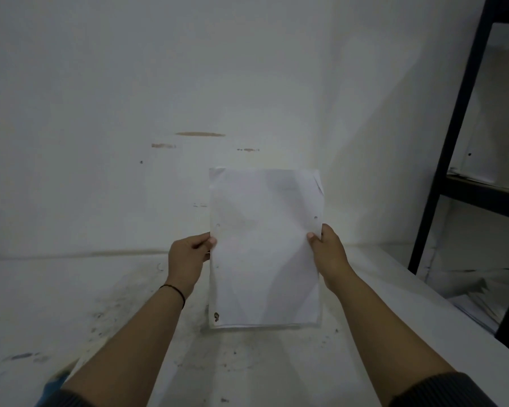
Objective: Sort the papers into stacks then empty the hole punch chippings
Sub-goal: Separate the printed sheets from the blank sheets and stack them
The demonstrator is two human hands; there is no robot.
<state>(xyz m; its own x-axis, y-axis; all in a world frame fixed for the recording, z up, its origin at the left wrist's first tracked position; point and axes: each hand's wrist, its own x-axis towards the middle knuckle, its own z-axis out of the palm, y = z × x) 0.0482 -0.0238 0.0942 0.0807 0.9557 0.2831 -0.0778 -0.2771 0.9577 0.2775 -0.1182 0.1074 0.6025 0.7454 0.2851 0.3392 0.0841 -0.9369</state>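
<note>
A stack of white punched papers (265, 248) stands upright on its lower edge on the white table (276, 365), in the middle of the view. My left hand (188, 257) grips its left edge and my right hand (329, 254) grips its right edge, thumbs on the front sheet. The sheets show punch holes near both side edges and a small dark mark at the lower left corner. A top right corner is folded over. No hole punch is in view.
The table is stained with dark specks and meets a white wall (159, 98) behind. A black metal shelf (453, 142) holding papers stands at the right. A blue object (55, 383) peeks out beside my left forearm.
</note>
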